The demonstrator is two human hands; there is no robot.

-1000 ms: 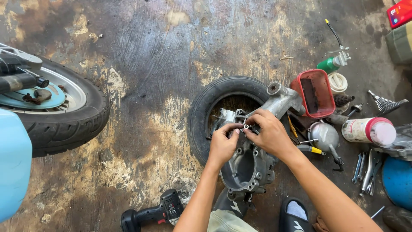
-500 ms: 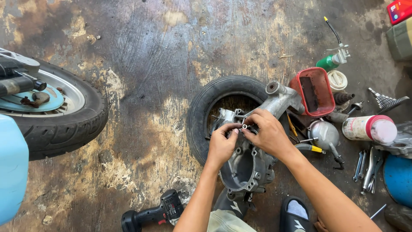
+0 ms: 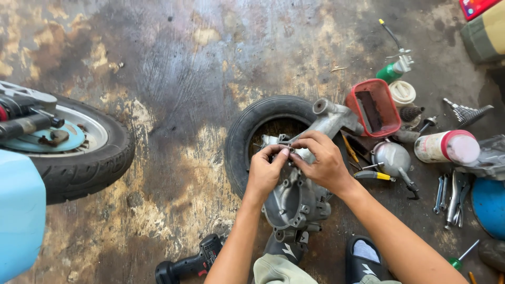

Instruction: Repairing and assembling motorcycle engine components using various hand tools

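A grey metal engine casing lies across a small black tyre on the stained concrete floor. Both hands meet over the casing's upper end. My left hand pinches a small metal part between thumb and fingers. My right hand grips the same small part from the right side, fingers curled over it. The part is mostly hidden by the fingertips.
A scooter's front wheel and blue body panel stand at left. A black cordless drill lies near my knees. At right lie a red tray, metal oil can, white canister, wrenches and a spray bottle.
Both hands stay on the small part at the casing's upper end, with only slight finger movement. Nothing else has moved.
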